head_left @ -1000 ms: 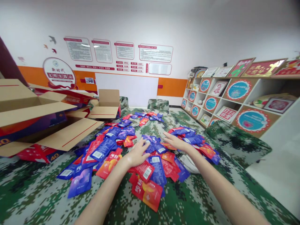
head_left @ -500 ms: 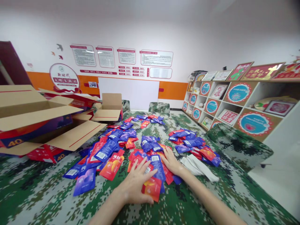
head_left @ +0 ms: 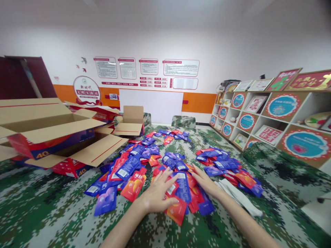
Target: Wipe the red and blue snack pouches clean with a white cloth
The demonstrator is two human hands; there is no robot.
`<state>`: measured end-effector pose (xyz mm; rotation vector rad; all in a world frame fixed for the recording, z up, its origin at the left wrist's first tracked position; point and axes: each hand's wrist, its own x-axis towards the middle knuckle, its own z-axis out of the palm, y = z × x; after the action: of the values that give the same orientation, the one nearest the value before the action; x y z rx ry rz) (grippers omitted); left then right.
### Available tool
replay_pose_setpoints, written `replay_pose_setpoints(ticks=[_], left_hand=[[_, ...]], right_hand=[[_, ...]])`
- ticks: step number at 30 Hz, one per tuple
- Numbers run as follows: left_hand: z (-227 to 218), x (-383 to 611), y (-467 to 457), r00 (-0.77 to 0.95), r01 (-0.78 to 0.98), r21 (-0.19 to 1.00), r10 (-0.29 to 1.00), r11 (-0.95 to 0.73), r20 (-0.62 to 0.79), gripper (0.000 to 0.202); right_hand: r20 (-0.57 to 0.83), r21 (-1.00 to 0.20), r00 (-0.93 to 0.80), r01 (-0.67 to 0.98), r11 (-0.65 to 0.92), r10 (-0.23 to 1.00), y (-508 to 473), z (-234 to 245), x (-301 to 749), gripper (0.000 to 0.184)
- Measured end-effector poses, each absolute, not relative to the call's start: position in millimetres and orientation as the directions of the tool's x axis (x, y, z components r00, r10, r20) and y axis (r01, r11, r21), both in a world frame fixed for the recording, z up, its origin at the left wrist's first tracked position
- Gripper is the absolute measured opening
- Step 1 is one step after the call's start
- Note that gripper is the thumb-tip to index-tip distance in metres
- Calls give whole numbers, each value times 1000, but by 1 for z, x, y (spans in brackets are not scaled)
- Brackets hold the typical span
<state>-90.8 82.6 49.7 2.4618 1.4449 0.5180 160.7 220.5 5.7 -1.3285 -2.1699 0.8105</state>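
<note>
Both hands are over a heap of red and blue foil pouches in the middle of the table. My left hand lies spread on the left side of the heap, its thumb by a red pouch with orange fruit printed on it. A blue pouch with a white label shows between the hands. On the heap's right edge, my right hand rests open with its fingers stretched forward. Close to the right wrist lies a folded white cloth. What lies under the palms is hidden.
More pouches lie in a left pile, a right pile and a far pile on the camouflage tablecloth. Open cardboard boxes crowd the left side. A shelf unit stands at the right, beyond a cloth-covered chair.
The view has turned a little to the left, so everything appears shifted right. My left hand has slid slightly over the heap, and a blue pouch beside my right hand shows more fully.
</note>
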Motion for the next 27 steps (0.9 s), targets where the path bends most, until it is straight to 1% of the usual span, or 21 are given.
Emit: replay_pose_setpoints(ticks=[2, 4, 7, 9, 12, 16, 19, 21, 24, 27], left_hand=[[52, -103, 100, 359, 836, 339, 898, -431, 256, 60], [53, -119, 130, 290, 895, 256, 913, -365, 288, 52], [53, -145, 181, 265, 949, 116, 943, -292, 199, 50], [53, -158, 208, 283, 954, 70, 954, -291, 102, 46], [50, -170, 229, 311, 949, 49, 950, -311, 24, 37], [43, -181, 230, 321, 947, 20, 947, -321, 23, 42], [39, -188, 226, 317, 948, 10, 948, -318, 40, 41], [38, -189, 224, 310, 951, 4, 949, -310, 50, 41], [41, -186, 226, 302, 953, -5, 952, -302, 53, 41], [48, -184, 231, 305, 952, 4, 951, -306, 52, 35]], right_hand=[[104, -734, -399, 588, 341, 911, 228, 15, 162, 70], [124, -754, -387, 562, 340, 914, 238, 21, 159, 70], [185, -729, -409, 553, 404, 893, 253, 22, 147, 69], [217, -701, -439, 552, 452, 872, 263, 21, 136, 68], [223, -675, -466, 560, 481, 856, 279, 19, 119, 66], [221, -607, -484, 612, 507, 847, 308, 26, 95, 66], [173, -491, -496, 705, 511, 851, 337, 34, 70, 64], [150, -416, -529, 732, 539, 835, 358, 38, 45, 64], [161, -362, -618, 688, 629, 769, 390, 43, -10, 65], [126, -310, -755, 586, 748, 644, 419, 45, -78, 55]])
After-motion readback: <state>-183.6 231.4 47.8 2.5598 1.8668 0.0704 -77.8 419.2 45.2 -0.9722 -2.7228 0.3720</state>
